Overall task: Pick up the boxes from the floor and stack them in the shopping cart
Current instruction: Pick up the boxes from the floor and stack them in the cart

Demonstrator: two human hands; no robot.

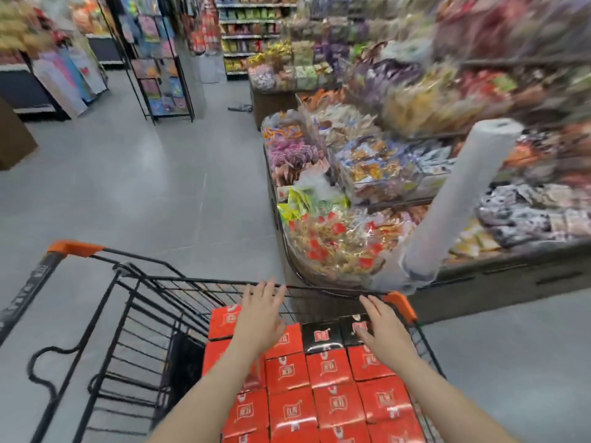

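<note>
Hands first: I see both arms stretched forward over the shopping cart [134, 318]. My view has the left hand [260, 314] palm down with fingers straight and slightly spread, its fingertips [267, 284] at or just over the cart's far rim; whether they actually touch the wire I cannot tell. The right hand [383, 327] is likewise flat, fingers straight and apart, hovering above or resting on the black boxes [323, 336] near the orange corner cap [401, 306]. Neither hand grips or pinches anything.

Inside the basket, the red boxes [335, 404] lie in tight rows, touching side to side, filling the right part of the cart up close to its rim. The two black ones sit in the farthest row on the right, with one more red box beside them to the left. The left part of the basket (from here) shows only bare wire and a dark gap.

At the cart's far right corner stands a display bin of wrapped snacks [335, 244], very close to the rim, with a white roll [463, 199] rising beside it. Open grey floor [128, 187] spreads ahead and to the left.
</note>
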